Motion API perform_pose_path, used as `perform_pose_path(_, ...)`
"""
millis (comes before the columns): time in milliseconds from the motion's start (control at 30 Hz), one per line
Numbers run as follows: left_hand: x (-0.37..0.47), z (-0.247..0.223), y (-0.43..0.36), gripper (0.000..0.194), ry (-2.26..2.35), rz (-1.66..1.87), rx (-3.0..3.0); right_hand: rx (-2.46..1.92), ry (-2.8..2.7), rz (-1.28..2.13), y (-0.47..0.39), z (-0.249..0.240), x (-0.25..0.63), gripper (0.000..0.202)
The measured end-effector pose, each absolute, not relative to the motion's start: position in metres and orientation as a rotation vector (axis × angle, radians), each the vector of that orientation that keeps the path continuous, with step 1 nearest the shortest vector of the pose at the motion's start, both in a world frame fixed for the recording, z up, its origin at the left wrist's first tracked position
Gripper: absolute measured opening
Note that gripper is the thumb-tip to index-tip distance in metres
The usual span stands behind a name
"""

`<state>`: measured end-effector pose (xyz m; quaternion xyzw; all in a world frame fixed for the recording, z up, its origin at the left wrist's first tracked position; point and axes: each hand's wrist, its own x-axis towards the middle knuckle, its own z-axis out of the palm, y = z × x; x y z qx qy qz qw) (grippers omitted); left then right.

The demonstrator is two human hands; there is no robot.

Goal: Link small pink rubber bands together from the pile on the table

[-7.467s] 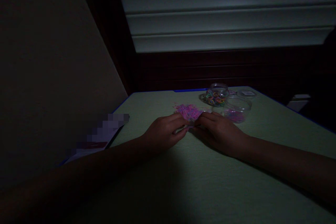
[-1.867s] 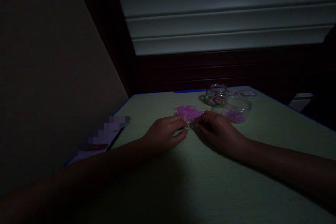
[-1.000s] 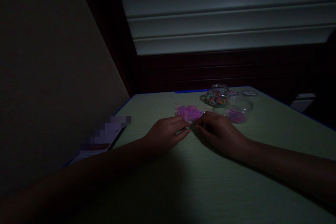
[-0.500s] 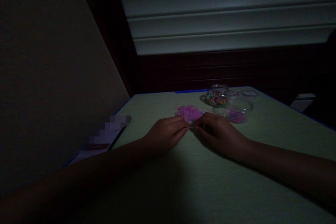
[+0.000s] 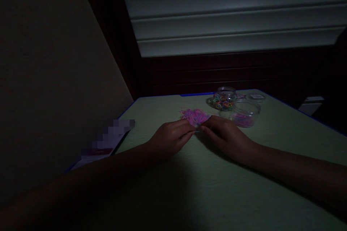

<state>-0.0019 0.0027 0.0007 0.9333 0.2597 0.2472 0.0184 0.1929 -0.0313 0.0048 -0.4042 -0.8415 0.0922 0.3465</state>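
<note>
My left hand (image 5: 173, 136) is closed in a pinch, thumb against fingers, just in front of a pile of small pink and purple rubber bands (image 5: 195, 116). Facing it, my right hand (image 5: 226, 135) pinches too, its fingertips almost meeting the left ones. A thin, pale bluish rubber band (image 5: 197, 130) spans the narrow gap between the two pinches; its ends are hidden by the fingers. Behind my right hand stands an open clear tub (image 5: 256, 110) with more pink bands at its bottom.
A clear jar (image 5: 224, 97) of multicoloured hair ties stands at the back of the green table (image 5: 230, 195), near a clear lid (image 5: 255, 97). Along the left edge lies a paper or booklet (image 5: 101, 146), partly blurred out. A wall and a slatted shutter enclose the table. The light is dim.
My right thumb and fingers have shifted very slightly at the band. Both hands otherwise keep their place; the view has moved a touch.
</note>
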Motion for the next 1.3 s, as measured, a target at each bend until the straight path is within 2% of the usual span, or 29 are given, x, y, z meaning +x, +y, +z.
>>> perform_pose_path(200, -0.0021, 0.0004, 0.0028, 0.020, 0.829, 0.751, 2.899, -1.058, -2.226, 0.253, -0.0310, 0.0053, 0.1932, 0.022)
perform_pose_path(533, -0.0027, 0.0001, 0.0035, 0.019, 0.814, 0.770, 2.887, -1.035, -2.243, 0.280, -0.0292, 0.0027, 0.1927, 0.012)
perform_pose_path(1300, -0.0013, 0.0022, 0.0015, 0.018, 0.823, 0.754, 2.904, -1.054, -2.235, 0.268, -0.0287, 0.0004, 0.1928, 0.010)
